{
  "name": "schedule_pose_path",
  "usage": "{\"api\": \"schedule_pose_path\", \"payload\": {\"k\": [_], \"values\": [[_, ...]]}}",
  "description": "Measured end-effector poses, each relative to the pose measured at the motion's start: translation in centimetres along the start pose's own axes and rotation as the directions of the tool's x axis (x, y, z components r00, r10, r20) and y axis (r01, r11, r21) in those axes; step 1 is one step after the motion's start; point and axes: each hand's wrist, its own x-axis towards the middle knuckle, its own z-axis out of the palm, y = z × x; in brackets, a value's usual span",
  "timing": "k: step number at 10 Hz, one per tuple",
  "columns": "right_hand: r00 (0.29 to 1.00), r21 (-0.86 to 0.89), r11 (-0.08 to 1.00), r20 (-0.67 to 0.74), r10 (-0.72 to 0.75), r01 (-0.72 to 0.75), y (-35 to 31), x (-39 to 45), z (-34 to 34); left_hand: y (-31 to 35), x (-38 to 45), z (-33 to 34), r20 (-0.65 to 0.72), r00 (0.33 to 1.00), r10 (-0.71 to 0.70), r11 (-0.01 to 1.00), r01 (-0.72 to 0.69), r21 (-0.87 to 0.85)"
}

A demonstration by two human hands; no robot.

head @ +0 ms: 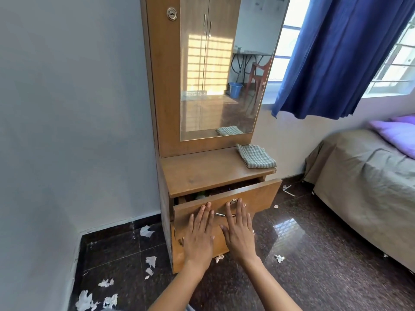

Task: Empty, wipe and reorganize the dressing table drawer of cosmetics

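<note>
A wooden dressing table (215, 169) with a tall mirror (220, 70) stands against the grey wall. Its drawer (258, 195) is pulled partly out, and a few dim items show in the gap at its back. My left hand (199, 232) and my right hand (239, 227) lie side by side with straight fingers in front of the drawer's front panel, fingertips near the metal handle (221, 214) and the round lock (233, 201). A folded green checked cloth (254, 156) lies on the table top at the right.
Scraps of torn white paper (86, 300) litter the dark polished floor left of and around the table. A bed (363, 176) with a grey sheet and purple pillow stands at the right. A blue curtain (343, 52) hangs over the window.
</note>
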Motion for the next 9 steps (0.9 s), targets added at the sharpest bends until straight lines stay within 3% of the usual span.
{"api": "schedule_pose_path", "payload": {"k": [4,7,8,9], "values": [[0.995,-0.097,0.995,0.086,0.047,-0.038,-1.5,4.0,-1.8,-2.5,3.3,-1.7,0.114,0.993,0.001,0.996,-0.011,0.093],[0.962,-0.097,0.992,0.268,-0.047,0.075,-1.5,5.0,-4.4,-2.6,4.1,-3.7,0.191,0.981,0.029,0.997,-0.042,0.067],[0.979,-0.099,0.993,0.2,-0.046,0.067,-2.4,3.8,-5.6,-2.0,2.5,-4.9,0.143,0.987,0.078,0.996,-0.072,-0.044],[0.995,-0.019,0.996,-0.031,-0.09,0.089,-3.2,3.1,-5.7,-2.1,2.0,-5.7,-0.186,0.976,0.112,0.984,-0.135,-0.118]]}}
